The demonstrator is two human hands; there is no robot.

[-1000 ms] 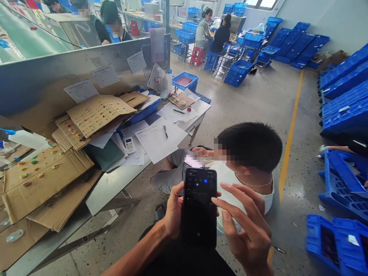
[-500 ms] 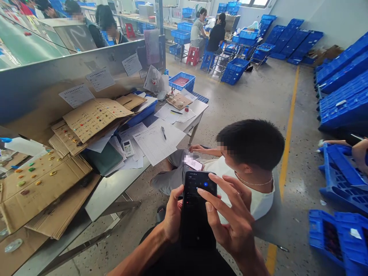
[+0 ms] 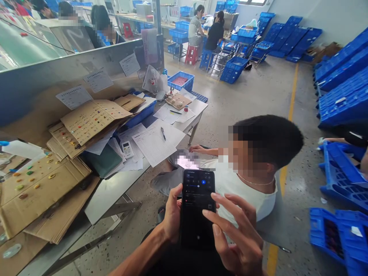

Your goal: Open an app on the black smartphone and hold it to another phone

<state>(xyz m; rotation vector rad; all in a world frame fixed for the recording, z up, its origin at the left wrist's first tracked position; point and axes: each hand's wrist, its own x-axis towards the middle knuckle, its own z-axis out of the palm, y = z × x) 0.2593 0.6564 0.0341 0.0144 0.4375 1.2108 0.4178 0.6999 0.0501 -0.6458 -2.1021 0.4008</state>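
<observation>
A black phone (image 3: 198, 207) stood upright low in the view, at about 6 o'clock, its screen lit with a dark menu facing the wearer. The left hand (image 3: 172, 216) clasped it from 9 o'clock, the thumb curled over the left edge and the fingers hidden behind the case. The right hand (image 3: 235, 234) sat at 4 o'clock of the phone, its fingers spread apart and holding nothing; the index fingertip lay over the right part of the screen, though whether it touched the glass could not be told. Just beyond the phone, at 1 o'clock, a seated person in a white shirt (image 3: 244, 188) bent over a second, smaller screen. At 10 o'clock a metal table (image 3: 115, 189) carried cardboard sheets (image 3: 92, 119) and a printed form (image 3: 155, 147) with 1 pen (image 3: 163, 133) on it. Blue crates (image 3: 339, 237) lay on the floor at 3 o'clock.
</observation>
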